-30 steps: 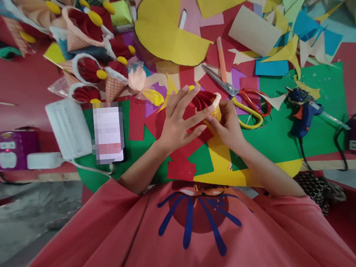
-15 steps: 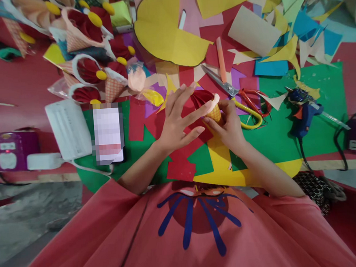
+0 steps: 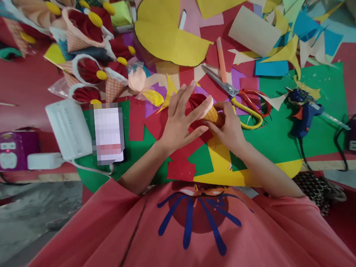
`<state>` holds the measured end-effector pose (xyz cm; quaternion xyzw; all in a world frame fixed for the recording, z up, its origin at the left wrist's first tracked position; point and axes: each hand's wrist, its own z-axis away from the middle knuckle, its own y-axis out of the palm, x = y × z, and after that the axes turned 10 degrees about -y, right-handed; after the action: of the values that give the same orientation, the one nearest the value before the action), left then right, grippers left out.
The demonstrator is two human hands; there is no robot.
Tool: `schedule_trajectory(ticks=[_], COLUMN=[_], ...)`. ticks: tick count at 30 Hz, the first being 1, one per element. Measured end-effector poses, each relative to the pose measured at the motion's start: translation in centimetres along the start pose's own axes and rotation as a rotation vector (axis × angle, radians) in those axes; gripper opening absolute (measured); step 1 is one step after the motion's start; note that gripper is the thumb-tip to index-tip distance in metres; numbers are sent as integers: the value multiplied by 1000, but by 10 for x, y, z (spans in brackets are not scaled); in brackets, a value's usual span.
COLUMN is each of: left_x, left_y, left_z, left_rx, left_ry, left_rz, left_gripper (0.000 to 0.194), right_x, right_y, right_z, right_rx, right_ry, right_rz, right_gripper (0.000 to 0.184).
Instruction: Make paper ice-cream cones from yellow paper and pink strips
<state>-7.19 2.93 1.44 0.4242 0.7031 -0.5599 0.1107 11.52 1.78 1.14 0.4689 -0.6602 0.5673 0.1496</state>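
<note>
A small paper ice-cream cone [image 3: 210,115] lies tilted between my hands, over scraps of coloured paper. Its body is yellow with a check pattern, its rim is pale pink, and dark red pleats [image 3: 196,100] fill the mouth. My right hand [image 3: 231,126] is closed round the narrow end, with thumb and fingers on either side. My left hand [image 3: 177,123] has its fingers stretched and spread, the index finger lying across the rim. That finger covers part of the rim and pleats. Scissors [image 3: 230,90] with red and yellow handles lie just beyond my right hand.
Several finished cones [image 3: 88,70] crowd the back left. A phone [image 3: 109,134] and a white box-shaped device [image 3: 68,129] lie left of my hands. At the right rests a blue glue gun [image 3: 305,118] with its cord. Paper offcuts [image 3: 295,23] cover the back right.
The cone has shifted slightly left and turned, so more of its yellow side shows. My right fingers have slid towards its narrow end. My left hand stays spread over the rim.
</note>
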Motion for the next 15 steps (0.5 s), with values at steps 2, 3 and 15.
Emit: schedule_trajectory(ticks=[2,3,15], left_x=[1,1,-1], left_y=[1,1,5], left_z=[0,0,2], left_rx=[11,21,72], left_ry=[-24,-36,-38], left_rz=[-38,-54,-67], left_gripper=[56,56,75], right_x=[-1,-1,-3], right_y=[0,0,-2], right_z=[0,0,-1], right_rx=[4,5,21], right_ry=[-15,-22,-22], right_rz=[35,49,320], right_gripper=[31,30,35])
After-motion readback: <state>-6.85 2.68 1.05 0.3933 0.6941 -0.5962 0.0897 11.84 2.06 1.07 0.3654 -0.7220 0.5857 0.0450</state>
